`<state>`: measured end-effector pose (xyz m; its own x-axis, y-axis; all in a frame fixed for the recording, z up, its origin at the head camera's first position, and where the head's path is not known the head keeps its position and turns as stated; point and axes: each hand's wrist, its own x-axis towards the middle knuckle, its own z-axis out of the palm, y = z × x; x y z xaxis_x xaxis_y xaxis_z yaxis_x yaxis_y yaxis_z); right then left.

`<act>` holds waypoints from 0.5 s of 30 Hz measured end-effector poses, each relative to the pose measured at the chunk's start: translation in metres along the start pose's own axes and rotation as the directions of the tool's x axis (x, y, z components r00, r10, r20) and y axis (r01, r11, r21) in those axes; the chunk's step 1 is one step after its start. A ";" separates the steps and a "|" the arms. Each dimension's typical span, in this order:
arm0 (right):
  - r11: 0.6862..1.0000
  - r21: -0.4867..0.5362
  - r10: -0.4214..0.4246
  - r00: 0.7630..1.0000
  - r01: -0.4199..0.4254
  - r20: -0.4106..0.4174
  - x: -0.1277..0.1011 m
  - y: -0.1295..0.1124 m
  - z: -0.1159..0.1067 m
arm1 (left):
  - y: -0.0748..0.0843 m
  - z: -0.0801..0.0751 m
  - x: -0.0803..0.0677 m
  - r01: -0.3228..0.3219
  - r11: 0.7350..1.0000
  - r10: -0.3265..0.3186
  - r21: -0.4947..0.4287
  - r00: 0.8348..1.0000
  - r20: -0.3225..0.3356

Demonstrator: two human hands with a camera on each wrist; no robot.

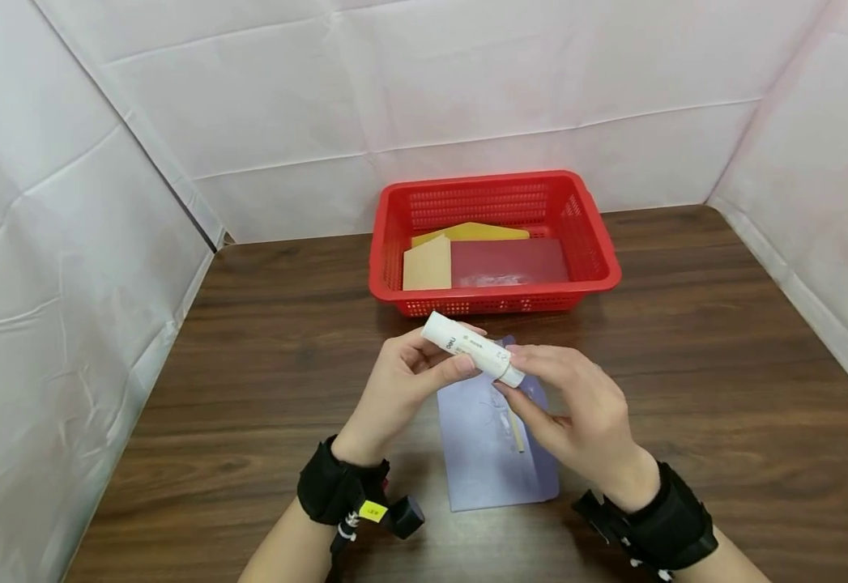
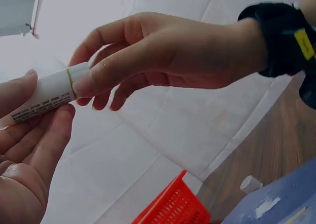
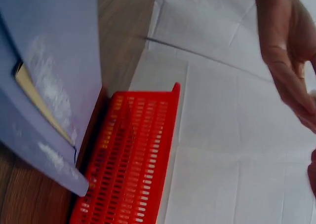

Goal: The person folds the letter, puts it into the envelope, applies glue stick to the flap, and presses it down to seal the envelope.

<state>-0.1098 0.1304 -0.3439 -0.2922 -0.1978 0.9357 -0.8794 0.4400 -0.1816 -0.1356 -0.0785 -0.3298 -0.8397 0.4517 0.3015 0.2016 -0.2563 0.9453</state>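
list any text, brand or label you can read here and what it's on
"deli": printed near the far end of the white glue stick, held between the left hand and the right hand.
Small print lines along the glue stick body: too small and blurred to read in the head and left wrist views.
Yellow tag on the left wrist strap: marks too small to read.
Red basket and blue paper: no text visible.
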 end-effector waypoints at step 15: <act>-0.354 0.732 0.455 0.576 -0.582 0.679 -0.009 0.003 -0.001 | 0.005 0.007 -0.001 -0.304 0.926 0.292 0.223 0.953 0.085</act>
<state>-0.1096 0.1343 -0.3524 -0.8237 -0.5086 0.2509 0.2070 -0.6815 -0.7019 -0.1301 -0.0747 -0.3241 -0.6980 0.4281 0.5741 0.5546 -0.1840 0.8115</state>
